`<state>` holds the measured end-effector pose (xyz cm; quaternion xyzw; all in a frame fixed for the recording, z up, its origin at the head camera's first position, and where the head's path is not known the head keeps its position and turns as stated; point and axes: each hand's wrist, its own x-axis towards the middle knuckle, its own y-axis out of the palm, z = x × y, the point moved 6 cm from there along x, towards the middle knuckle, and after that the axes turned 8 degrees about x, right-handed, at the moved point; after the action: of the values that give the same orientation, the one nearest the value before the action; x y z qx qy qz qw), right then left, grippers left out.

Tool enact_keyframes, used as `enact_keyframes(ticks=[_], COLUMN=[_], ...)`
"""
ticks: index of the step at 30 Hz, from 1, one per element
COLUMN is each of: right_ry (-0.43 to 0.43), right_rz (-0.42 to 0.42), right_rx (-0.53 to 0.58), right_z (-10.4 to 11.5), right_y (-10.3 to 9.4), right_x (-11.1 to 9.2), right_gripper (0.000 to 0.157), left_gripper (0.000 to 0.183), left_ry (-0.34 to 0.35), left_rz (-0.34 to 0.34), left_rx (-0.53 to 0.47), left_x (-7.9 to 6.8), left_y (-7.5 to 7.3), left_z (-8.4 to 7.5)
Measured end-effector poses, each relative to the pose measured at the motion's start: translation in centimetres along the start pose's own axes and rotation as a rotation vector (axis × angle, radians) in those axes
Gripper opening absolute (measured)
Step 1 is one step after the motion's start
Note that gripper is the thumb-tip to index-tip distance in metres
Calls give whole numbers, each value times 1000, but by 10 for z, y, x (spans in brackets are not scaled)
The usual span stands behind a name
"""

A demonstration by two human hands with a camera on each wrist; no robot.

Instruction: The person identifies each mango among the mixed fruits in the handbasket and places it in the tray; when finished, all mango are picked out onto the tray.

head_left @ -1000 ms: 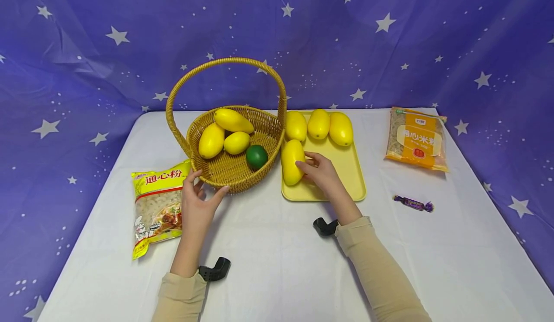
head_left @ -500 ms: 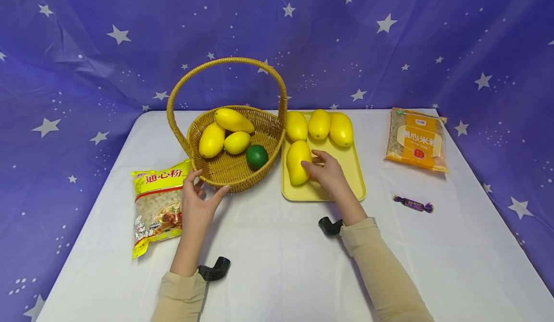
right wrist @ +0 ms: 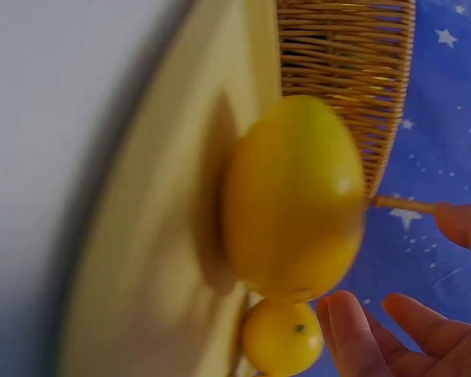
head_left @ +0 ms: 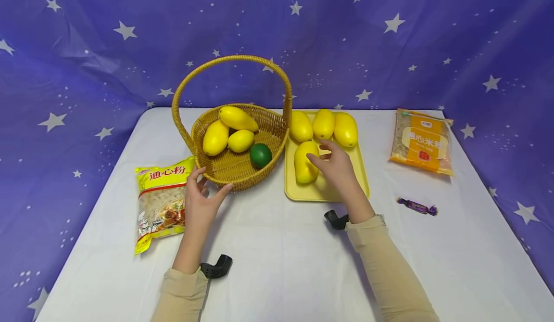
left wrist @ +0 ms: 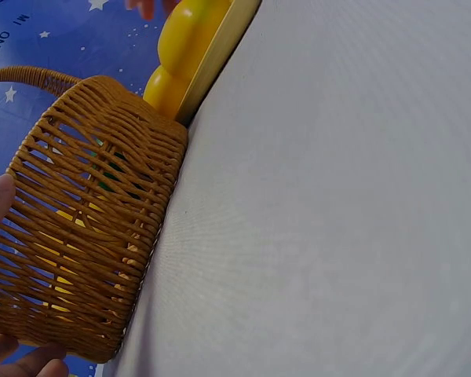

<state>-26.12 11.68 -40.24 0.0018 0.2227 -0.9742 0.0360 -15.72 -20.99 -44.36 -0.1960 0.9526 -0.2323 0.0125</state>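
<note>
My left hand [head_left: 202, 204] holds the near end of a wicker basket [head_left: 242, 183], thumb and fingers spread along its rim. Inside the basket lie several yellow mangoes [head_left: 215, 139] and a round green fruit [head_left: 260, 155]. On a pale yellow tray [head_left: 298, 194] beside it, one mango [head_left: 305, 172] lies in front of a row of mangoes [head_left: 323, 123]. My right hand [head_left: 339, 168] hovers at that front mango's right side. In the right wrist view, thumb and fingers stand apart, with a gap between them and the mango [right wrist: 294, 196].
A yellow bag of pasta [head_left: 161, 206] lies left of the basket, partly behind my left hand. At the right are an orange pasta bag [head_left: 421, 141] and a purple wrapped candy [head_left: 417, 206]. The basket's tall handle [head_left: 233, 58] arches above it.
The front mango has shifted right on the tray, away from the basket. My right hand has moved right and its fingers have come off the mango. My left hand stays on the basket.
</note>
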Motion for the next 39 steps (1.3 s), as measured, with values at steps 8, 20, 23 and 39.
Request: enact_keyframes(ticks=[8, 20, 23, 39], right_ry=[-61, -117, -136, -115], right_rz=[47, 204, 238, 369], right_rx=[4, -4, -13, -95], right_z=[34, 102, 112, 119], right_y=[2, 44, 58, 138], right_x=[3, 15, 17, 32], right_gripper=[64, 62, 61, 63], left_gripper=[81, 82, 81, 84], left_ry=[10, 22, 26, 29], left_rz=[1, 5, 6, -15], left_rx=[0, 2, 9, 18], left_x=[2, 3, 3, 1], left_y=[1, 3, 3, -1], left_z=[-1, -3, -2, -1])
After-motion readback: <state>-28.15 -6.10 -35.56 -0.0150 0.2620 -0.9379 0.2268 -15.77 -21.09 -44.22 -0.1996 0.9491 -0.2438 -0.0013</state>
